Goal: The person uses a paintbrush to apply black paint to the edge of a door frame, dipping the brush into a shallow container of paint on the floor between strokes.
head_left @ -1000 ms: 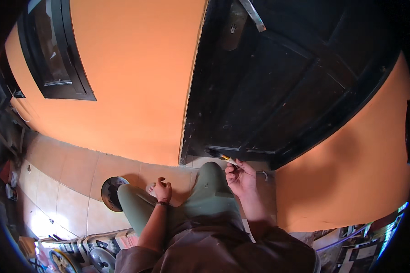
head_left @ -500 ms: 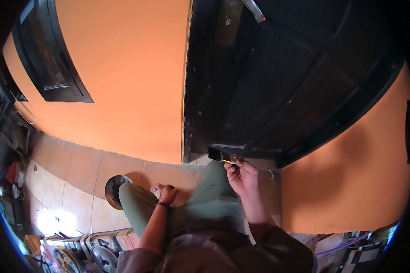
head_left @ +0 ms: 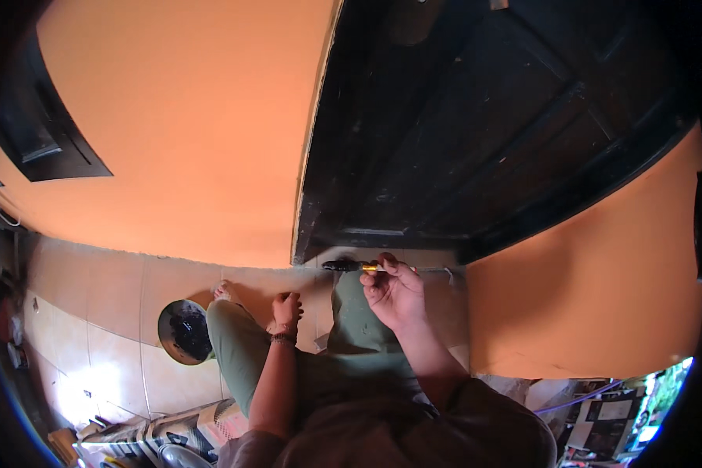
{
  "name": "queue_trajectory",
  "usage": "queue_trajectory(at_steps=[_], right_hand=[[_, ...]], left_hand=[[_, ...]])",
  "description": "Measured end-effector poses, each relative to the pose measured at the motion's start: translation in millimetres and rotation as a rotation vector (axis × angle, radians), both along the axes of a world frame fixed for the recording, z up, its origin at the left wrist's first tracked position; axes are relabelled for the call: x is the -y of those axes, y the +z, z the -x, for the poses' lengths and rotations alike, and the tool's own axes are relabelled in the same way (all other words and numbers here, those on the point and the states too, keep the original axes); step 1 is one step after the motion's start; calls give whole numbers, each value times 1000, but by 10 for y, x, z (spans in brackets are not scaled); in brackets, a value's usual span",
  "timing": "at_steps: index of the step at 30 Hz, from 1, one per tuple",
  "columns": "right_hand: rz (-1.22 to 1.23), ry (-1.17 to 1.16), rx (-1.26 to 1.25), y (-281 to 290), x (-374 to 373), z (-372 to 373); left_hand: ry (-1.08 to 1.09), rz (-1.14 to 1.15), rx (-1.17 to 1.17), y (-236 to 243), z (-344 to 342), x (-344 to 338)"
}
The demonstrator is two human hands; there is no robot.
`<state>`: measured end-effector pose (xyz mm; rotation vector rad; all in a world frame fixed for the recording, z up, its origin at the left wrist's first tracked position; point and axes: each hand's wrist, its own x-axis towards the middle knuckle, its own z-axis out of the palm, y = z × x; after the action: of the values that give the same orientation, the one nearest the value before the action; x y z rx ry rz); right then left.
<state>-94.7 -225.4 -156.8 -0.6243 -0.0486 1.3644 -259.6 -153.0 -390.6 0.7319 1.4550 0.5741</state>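
Observation:
My right hand [head_left: 398,295] is pinched around the short handle of a paintbrush [head_left: 342,266]. Dark wet paint coats the bristles, which point left and lie just below the bottom edge of a black panelled door [head_left: 421,156], near its lower left corner. Whether they touch anything there I cannot tell. My left hand [head_left: 287,310] hangs between my knees, its fingers curled in, with nothing visible in it. To the left of my left knee, a round bowl [head_left: 166,347] on the floor holds black paint.
Orange wall [head_left: 203,140] flanks the door on both sides. A dark framed panel [head_left: 43,125] is at the far left. Tiled floor [head_left: 117,312] runs along the wall. Household clutter and a patterned roll [head_left: 183,429] lie behind me at the lower left.
The brush has shifted left and turned, so its bristles now lie nearly level. My left hand has risen slightly, and my view has swung right, showing more of the bowl.

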Motion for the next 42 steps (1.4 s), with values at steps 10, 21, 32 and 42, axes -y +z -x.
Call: queue_trajectory(at_steps=[10, 21, 32, 42], right_hand=[[123, -19, 78, 345, -316, 14], [-95, 78, 11, 676, -121, -27], [-61, -47, 234, 282, -288, -158], [224, -81, 438, -132, -262, -23]], left_hand=[[-258, -252, 97, 96, -2, -187], [499, 36, 1102, 1067, 827, -95], [83, 188, 839, 1074, 527, -857], [-688, -132, -469, -590, 1140, -1117]])
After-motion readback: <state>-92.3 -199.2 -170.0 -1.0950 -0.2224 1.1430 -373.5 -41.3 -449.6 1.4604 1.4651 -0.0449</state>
